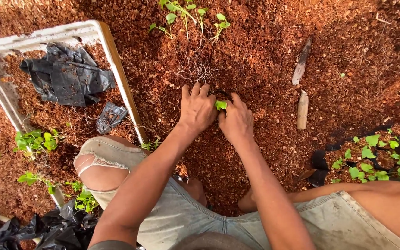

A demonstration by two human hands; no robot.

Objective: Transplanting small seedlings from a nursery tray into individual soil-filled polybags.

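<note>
Head view: left hand (196, 109) and right hand (237, 121) are cupped together around a tiny green seedling (221, 105), fingers pressed into the reddish coco mulch (265, 55). I'd firm gently and keep the leaves above the surface. Just beyond the fingertips, bare-rooted seedlings (188, 18) lie close. White tray (116, 65) sits left, wooden stick (303, 110) right.
</note>
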